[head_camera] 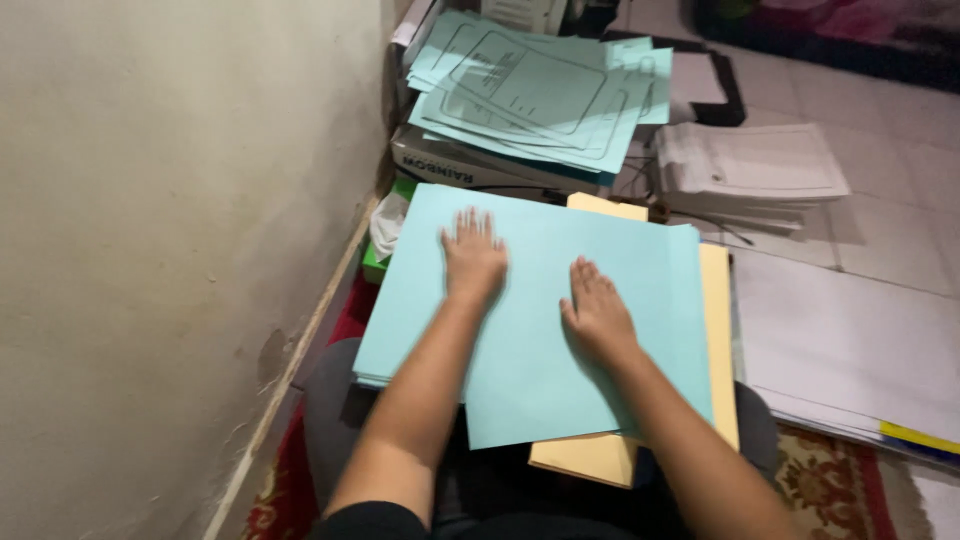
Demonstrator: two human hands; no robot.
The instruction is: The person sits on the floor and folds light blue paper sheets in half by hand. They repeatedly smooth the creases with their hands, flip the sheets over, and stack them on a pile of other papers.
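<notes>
Centre of frame: a light blue sheet (560, 330) lies on top of a stack, over yellow sheets (715, 340) whose edges show at the right and at the bottom. The stack rests across the person's lap, which gives a flat working surface.

Left hand (473, 258): flat, fingers spread, palm pressing the upper left part of the sheet. Right hand (598, 308): flat too, fingers together, just right of centre. Neither hand grips; both hold the sheet down by pressure, probably to keep it square on the pile.

Top centre: a fanned pile of printed blue sheets (540, 95) on a box (450, 165). Upper right: white paper stacks (750, 165) on the tiled floor. Left: bare wall (150, 250).
</notes>
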